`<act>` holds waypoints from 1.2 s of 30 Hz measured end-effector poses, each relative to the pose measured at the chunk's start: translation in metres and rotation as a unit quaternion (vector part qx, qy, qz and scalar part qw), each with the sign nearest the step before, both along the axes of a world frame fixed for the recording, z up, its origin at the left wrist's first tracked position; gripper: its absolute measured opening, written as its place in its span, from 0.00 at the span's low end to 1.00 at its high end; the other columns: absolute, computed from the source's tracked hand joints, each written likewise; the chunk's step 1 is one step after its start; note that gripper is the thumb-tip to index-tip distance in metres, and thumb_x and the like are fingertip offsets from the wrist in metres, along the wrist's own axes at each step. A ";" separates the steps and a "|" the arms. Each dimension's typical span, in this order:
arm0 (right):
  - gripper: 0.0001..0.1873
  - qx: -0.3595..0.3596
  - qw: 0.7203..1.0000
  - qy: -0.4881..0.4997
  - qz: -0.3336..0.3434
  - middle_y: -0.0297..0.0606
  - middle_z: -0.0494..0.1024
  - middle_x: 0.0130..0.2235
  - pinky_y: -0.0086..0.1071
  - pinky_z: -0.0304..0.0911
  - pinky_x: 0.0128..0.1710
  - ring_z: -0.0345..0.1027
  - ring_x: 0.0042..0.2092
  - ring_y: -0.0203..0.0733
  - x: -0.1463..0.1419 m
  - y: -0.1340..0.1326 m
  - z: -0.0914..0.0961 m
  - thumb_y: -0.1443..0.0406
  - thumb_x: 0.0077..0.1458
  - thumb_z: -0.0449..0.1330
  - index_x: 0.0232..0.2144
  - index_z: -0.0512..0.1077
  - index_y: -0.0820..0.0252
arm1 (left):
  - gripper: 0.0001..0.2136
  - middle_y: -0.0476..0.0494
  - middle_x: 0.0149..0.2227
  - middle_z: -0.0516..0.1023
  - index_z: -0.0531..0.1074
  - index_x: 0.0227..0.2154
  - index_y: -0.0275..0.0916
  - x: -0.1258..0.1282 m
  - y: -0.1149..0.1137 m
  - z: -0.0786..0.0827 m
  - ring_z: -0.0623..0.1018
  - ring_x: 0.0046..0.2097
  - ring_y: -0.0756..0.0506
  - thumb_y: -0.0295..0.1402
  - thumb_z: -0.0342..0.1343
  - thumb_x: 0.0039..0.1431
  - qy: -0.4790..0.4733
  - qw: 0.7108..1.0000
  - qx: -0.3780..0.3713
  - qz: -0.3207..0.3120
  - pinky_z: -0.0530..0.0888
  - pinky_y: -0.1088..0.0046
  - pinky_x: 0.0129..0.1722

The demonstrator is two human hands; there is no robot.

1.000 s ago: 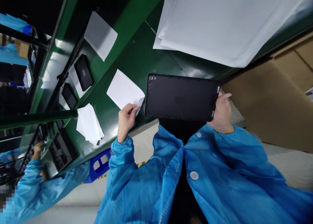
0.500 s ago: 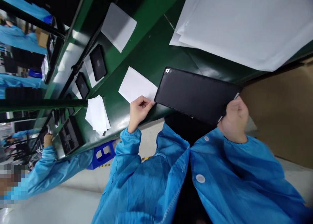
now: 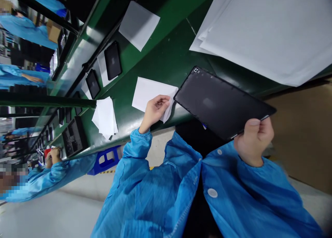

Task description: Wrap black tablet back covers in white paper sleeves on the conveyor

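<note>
Black and thin, the flat panel (image 3: 220, 101) slants above the near side of the green bench (image 3: 176, 37), its right end pinched between the thumb and fingers of my right hand (image 3: 255, 141). From the head view, I can see a small square label (image 3: 195, 70) with white marking at the panel's far left corner, the details too small for me to read; a pale, blurred mark sits mid-panel, and I cannot make it out either. My left hand (image 3: 155, 110) pinches the curled right edge of a white sheet (image 3: 145, 92) lying on the bench, just beside the panel's left corner; whether paper and panel touch, I cannot tell. Far right, a stack of large sheets (image 3: 264, 30) covers the bench, with brown cardboard (image 3: 306, 127) nearer. Over to the left, two more black panels (image 3: 112, 61) lie on white paper, each with a faint, unreadable mark, and a loose sheaf (image 3: 105, 117) rests nearer me.
</note>
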State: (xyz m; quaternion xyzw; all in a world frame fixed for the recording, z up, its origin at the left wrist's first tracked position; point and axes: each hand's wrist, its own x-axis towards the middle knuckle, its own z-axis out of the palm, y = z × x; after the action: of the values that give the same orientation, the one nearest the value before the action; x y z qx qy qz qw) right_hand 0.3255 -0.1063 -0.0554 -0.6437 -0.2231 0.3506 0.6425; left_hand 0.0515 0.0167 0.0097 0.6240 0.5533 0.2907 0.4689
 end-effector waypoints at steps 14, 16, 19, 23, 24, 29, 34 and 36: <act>0.21 0.052 0.997 -0.048 -0.003 0.40 0.83 0.35 0.35 0.77 0.40 0.80 0.39 0.45 -0.005 -0.012 -0.011 0.48 0.52 0.75 0.37 0.82 0.60 | 0.09 0.53 0.32 0.75 0.72 0.48 0.40 0.032 -0.011 -0.016 0.72 0.29 0.55 0.24 0.55 0.68 0.186 0.952 0.244 -0.015 0.69 0.81 0.31; 0.22 0.038 0.998 -0.044 0.011 0.40 0.83 0.34 0.37 0.78 0.41 0.81 0.39 0.47 -0.005 -0.013 -0.007 0.49 0.51 0.75 0.37 0.82 0.60 | 0.08 0.53 0.32 0.75 0.72 0.47 0.40 0.032 -0.010 -0.017 0.72 0.29 0.55 0.24 0.54 0.68 0.186 0.945 0.269 -0.010 0.69 0.81 0.30; 0.22 0.007 0.998 -0.031 0.056 0.43 0.85 0.36 0.36 0.79 0.38 0.82 0.38 0.47 -0.006 -0.015 0.000 0.48 0.51 0.75 0.37 0.81 0.60 | 0.07 0.52 0.33 0.76 0.72 0.47 0.40 0.034 -0.011 -0.015 0.73 0.29 0.56 0.25 0.55 0.70 0.176 0.942 0.287 -0.011 0.69 0.81 0.30; 0.25 -0.020 0.988 0.038 0.146 0.36 0.82 0.28 0.30 0.69 0.19 0.72 0.23 0.38 -0.008 -0.016 0.005 0.45 0.53 0.74 0.39 0.80 0.57 | 0.05 0.51 0.34 0.78 0.73 0.46 0.39 0.040 -0.016 -0.005 0.73 0.29 0.55 0.27 0.55 0.72 0.157 0.946 0.281 -0.036 0.70 0.81 0.29; 0.26 -0.024 0.984 0.057 0.164 0.33 0.79 0.25 0.29 0.64 0.15 0.67 0.18 0.36 -0.009 -0.016 0.007 0.43 0.54 0.74 0.41 0.80 0.56 | 0.05 0.50 0.35 0.79 0.73 0.46 0.39 0.042 -0.017 -0.002 0.73 0.29 0.55 0.27 0.55 0.72 0.147 0.947 0.281 -0.049 0.70 0.81 0.30; 0.28 -0.024 0.965 0.129 0.227 0.26 0.72 0.19 0.28 0.55 0.10 0.61 0.13 0.36 -0.017 -0.013 0.008 0.41 0.54 0.73 0.44 0.75 0.54 | 0.05 0.48 0.36 0.80 0.74 0.42 0.39 0.060 -0.031 0.018 0.74 0.30 0.54 0.26 0.53 0.72 0.088 0.951 0.238 -0.175 0.72 0.79 0.31; 0.26 0.006 0.940 0.168 0.298 0.28 0.75 0.21 0.32 0.69 0.16 0.70 0.17 0.40 -0.024 -0.014 0.007 0.43 0.56 0.74 0.41 0.72 0.53 | 0.08 0.45 0.36 0.82 0.74 0.43 0.39 0.084 -0.046 0.028 0.81 0.37 0.51 0.24 0.50 0.73 -0.049 0.926 0.169 -0.334 0.78 0.77 0.38; 0.25 0.017 0.935 0.161 0.315 0.31 0.78 0.28 0.34 0.74 0.22 0.74 0.23 0.41 -0.023 -0.014 0.006 0.45 0.57 0.73 0.45 0.74 0.53 | 0.07 0.46 0.35 0.81 0.74 0.42 0.39 0.088 -0.047 0.027 0.80 0.35 0.51 0.25 0.51 0.74 -0.059 0.931 0.147 -0.328 0.77 0.77 0.36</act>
State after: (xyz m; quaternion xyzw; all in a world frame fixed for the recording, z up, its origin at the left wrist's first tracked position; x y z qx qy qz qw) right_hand 0.3029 -0.1203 -0.0495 -0.4644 -0.3144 0.6300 0.5372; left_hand 0.1392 -0.0306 0.0367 0.8141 0.2404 0.2352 0.4735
